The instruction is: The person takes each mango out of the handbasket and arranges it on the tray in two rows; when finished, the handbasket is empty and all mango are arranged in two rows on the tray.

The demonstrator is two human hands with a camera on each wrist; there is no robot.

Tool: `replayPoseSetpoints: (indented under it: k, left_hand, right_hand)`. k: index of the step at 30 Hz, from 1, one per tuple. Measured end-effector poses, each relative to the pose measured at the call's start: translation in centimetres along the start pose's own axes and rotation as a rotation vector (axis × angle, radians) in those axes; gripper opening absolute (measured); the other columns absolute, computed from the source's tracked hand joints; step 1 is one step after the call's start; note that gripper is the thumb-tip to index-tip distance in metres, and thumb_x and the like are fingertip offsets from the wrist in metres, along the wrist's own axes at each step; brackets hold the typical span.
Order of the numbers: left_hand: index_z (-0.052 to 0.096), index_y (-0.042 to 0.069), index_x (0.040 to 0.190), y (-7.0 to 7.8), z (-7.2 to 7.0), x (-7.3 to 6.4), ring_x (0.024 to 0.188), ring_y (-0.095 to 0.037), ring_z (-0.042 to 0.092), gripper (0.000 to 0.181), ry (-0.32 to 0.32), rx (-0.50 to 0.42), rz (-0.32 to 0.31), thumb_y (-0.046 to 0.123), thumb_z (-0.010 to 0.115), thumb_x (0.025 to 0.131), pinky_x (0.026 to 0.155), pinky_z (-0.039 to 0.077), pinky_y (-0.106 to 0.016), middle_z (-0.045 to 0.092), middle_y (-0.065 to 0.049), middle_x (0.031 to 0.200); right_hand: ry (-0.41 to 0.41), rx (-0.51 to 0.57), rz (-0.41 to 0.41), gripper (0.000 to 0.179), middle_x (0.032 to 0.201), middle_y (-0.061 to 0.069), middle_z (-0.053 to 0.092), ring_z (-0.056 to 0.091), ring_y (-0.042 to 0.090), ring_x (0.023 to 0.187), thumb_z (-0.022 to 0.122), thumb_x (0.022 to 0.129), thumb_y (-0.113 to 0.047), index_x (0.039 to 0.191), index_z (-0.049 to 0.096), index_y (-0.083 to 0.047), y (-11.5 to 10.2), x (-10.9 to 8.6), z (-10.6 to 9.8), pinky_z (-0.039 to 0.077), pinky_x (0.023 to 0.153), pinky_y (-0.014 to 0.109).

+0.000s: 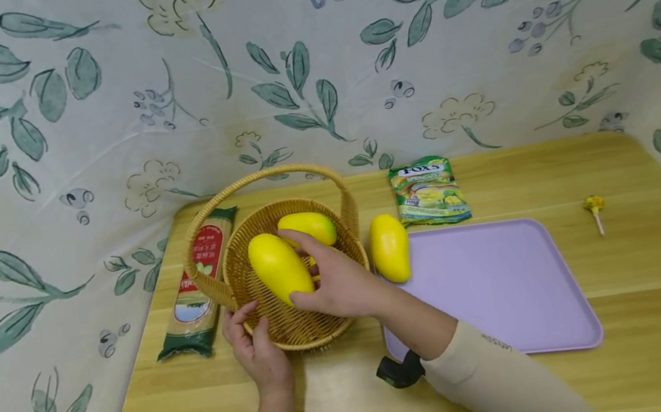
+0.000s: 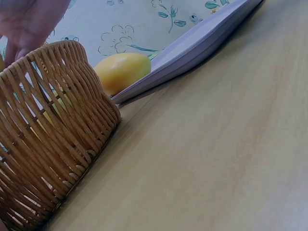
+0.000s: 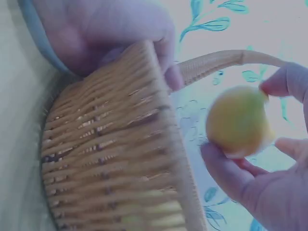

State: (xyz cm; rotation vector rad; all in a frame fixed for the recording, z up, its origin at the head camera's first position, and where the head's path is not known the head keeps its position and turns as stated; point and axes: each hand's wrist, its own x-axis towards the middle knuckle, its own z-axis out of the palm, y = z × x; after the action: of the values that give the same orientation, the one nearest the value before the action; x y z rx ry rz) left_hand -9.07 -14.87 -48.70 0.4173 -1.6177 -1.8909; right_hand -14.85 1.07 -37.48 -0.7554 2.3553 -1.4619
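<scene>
My right hand (image 1: 343, 280) grips a yellow mango (image 1: 278, 267) between thumb and fingers over the wicker basket (image 1: 288, 329). In the right wrist view this mango (image 3: 237, 120) is apart from the rim, with fingertips on both sides of it. Another mango (image 1: 316, 226) lies inside the basket at the back, and a bit of yellow shows beneath my right hand. At the basket's front left, my left hand (image 1: 259, 353) holds the rim; in the right wrist view its fingers (image 3: 166, 53) hook over the edge. The basket's tall handle (image 1: 272, 172) arches above.
One more mango (image 1: 390, 248) rests by the lilac tray (image 1: 496, 295), right of the basket. Behind the tray lies a green Fox's candy bag (image 1: 430, 193). A yellow lollipop (image 1: 593, 204) is farther right. Left of the basket lies a pasta packet (image 1: 196, 305). A floral cloth hangs behind the table.
</scene>
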Motion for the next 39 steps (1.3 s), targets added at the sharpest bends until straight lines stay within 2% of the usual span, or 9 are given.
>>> replayPoseSetpoints:
  k: [3,7,11,17,21,24,28,32,39]
  left_hand:
    - [0.051,-0.013,0.116,0.0,0.0,0.0,0.15,-0.027,0.023,0.025,0.003,-0.003,-0.007,-0.009,0.044,0.092,0.119,0.021,-0.031,0.028,-0.015,0.158]
    - [0.052,-0.013,0.116,0.1,0.0,0.1,0.151,-0.027,0.021,0.024,0.002,-0.015,-0.015,-0.008,0.045,0.093,0.119,0.02,-0.032,0.027,-0.015,0.158]
    - [0.051,-0.014,0.116,0.1,-0.1,0.0,0.152,-0.027,0.019,0.024,-0.001,-0.029,-0.024,-0.007,0.045,0.094,0.119,0.021,-0.033,0.026,-0.014,0.158]
    - [0.05,-0.015,0.116,0.2,-0.1,0.0,0.152,-0.027,0.019,0.025,0.001,-0.04,-0.017,-0.01,0.045,0.092,0.121,0.018,-0.038,0.027,-0.015,0.158]
    - [0.051,-0.015,0.115,0.2,-0.1,-0.1,0.151,-0.027,0.019,0.024,0.011,-0.041,-0.006,-0.01,0.045,0.092,0.12,0.019,-0.034,0.027,-0.016,0.157]
    - [0.051,-0.015,0.114,0.3,-0.1,-0.2,0.151,-0.027,0.02,0.024,0.013,-0.036,0.003,-0.011,0.045,0.092,0.117,0.022,-0.026,0.028,-0.017,0.157]
    - [0.05,-0.016,0.114,0.3,0.0,-0.2,0.151,-0.028,0.021,0.024,0.008,-0.03,0.011,-0.011,0.045,0.092,0.114,0.025,-0.018,0.028,-0.018,0.157]
    - [0.05,-0.017,0.115,0.3,0.1,-0.2,0.15,-0.027,0.022,0.025,0.007,-0.029,0.015,-0.011,0.045,0.091,0.115,0.023,-0.023,0.029,-0.017,0.157]
    - [0.052,-0.014,0.114,0.3,0.2,-0.2,0.15,-0.026,0.022,0.024,0.009,-0.019,0.002,-0.011,0.045,0.092,0.119,0.021,-0.034,0.029,-0.016,0.157]
  right_hand:
    - [-0.062,0.068,0.012,0.089,0.147,0.01,0.05,0.064,0.03,0.113,0.072,0.085,-0.021,0.16,0.026,-0.034,0.1,-1.7,-0.9,0.056,0.091,0.039]
    - [-0.144,0.136,0.037,0.088,0.148,0.01,0.048,0.064,0.028,0.11,0.068,0.084,-0.02,0.158,0.025,-0.041,0.9,-4.0,-2.5,0.054,0.088,0.041]
    - [-0.199,0.21,0.039,0.09,0.146,0.016,0.045,0.064,0.029,0.107,0.065,0.084,-0.014,0.16,0.022,-0.038,2.5,-6.1,-4.1,0.053,0.085,0.041]
    - [-0.21,0.444,-0.058,0.089,0.154,0.026,0.036,0.059,0.034,0.116,0.056,0.087,-0.008,0.163,0.014,-0.021,4.7,-8.6,-6.7,0.056,0.089,0.038]
    - [-0.201,0.638,-0.122,0.084,0.149,0.023,0.038,0.06,0.029,0.112,0.053,0.092,-0.007,0.163,0.011,-0.023,5.4,-9.8,-8.6,0.057,0.091,0.042]
    - [-0.126,0.661,-0.114,0.08,0.144,0.015,0.043,0.061,0.026,0.11,0.055,0.096,-0.008,0.162,0.013,-0.025,5.6,-10.5,-9.8,0.059,0.089,0.044]
    - [0.081,0.576,0.015,0.07,0.13,0.012,0.05,0.067,0.027,0.103,0.059,0.099,-0.01,0.155,0.022,-0.026,5.9,-10.8,-11.2,0.06,0.083,0.041]
    - [0.25,0.492,0.14,0.059,0.123,0.013,0.051,0.07,0.03,0.101,0.059,0.101,-0.013,0.15,0.028,-0.024,7.1,-10.8,-12.5,0.06,0.083,0.035]
    - [0.399,0.373,0.291,0.057,0.127,0.001,0.043,0.049,0.024,0.11,0.061,0.102,-0.028,0.15,0.031,-0.024,9.6,-11.0,-14.6,0.051,0.088,0.025]
